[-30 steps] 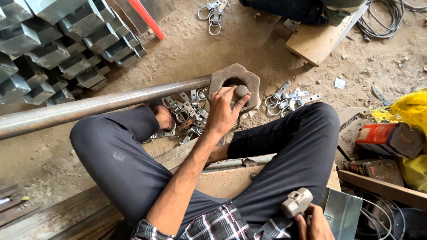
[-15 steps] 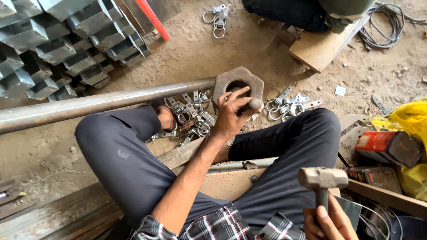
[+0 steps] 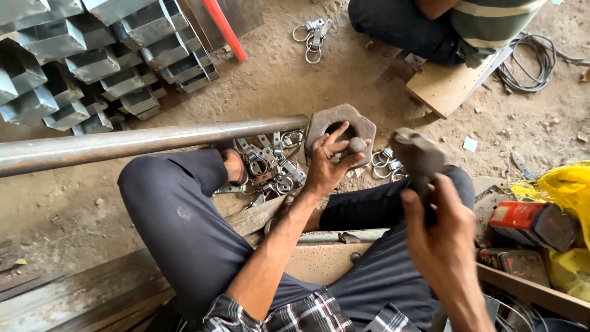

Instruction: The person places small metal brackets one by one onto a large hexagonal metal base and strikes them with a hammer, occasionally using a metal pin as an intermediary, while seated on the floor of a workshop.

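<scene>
Dusty dirt floor in daylight; stacked metal channels far left; coiled cable far right; wooden board beside it.

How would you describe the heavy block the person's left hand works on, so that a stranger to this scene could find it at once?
Follow the long steel pipe across the dirt floor to its right end. There lies the hexagonal metal block, under the left hand, which holds a small round piece over it. Unlike the shiny wire clips scattered beside it, it is thick, dull brown, with one big round hole.
</scene>
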